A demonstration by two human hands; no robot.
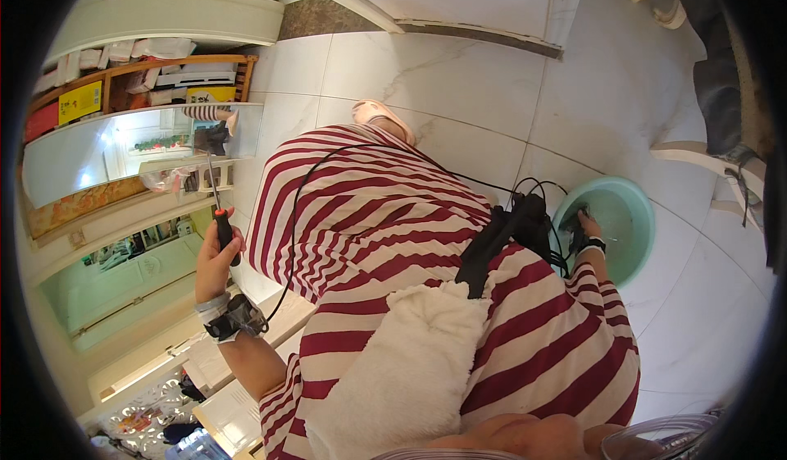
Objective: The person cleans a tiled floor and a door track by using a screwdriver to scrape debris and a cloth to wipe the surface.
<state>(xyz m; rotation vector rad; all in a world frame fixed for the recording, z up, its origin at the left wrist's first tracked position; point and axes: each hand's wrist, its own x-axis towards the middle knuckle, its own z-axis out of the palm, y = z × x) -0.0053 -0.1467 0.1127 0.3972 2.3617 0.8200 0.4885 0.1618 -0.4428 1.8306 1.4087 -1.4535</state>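
My left hand grips the black and red handle of a long thin-shafted tool, whose kind I cannot tell. The shaft points up and away, over a mirror-like glass panel. My right hand is down inside a pale green plastic basin on the floor at the right, with water in it. Something dark is at that hand's fingers, maybe a wet cloth; it is partly hidden. Both wrists wear strapped black devices with cables. A white fluffy cloth lies over my striped clothing.
A wooden shelf with packets and boxes stands at the upper left. Black cable runs across my lap toward a black bag or strap bundle beside the basin. White curved furniture legs stand at the right, on the tiled floor.
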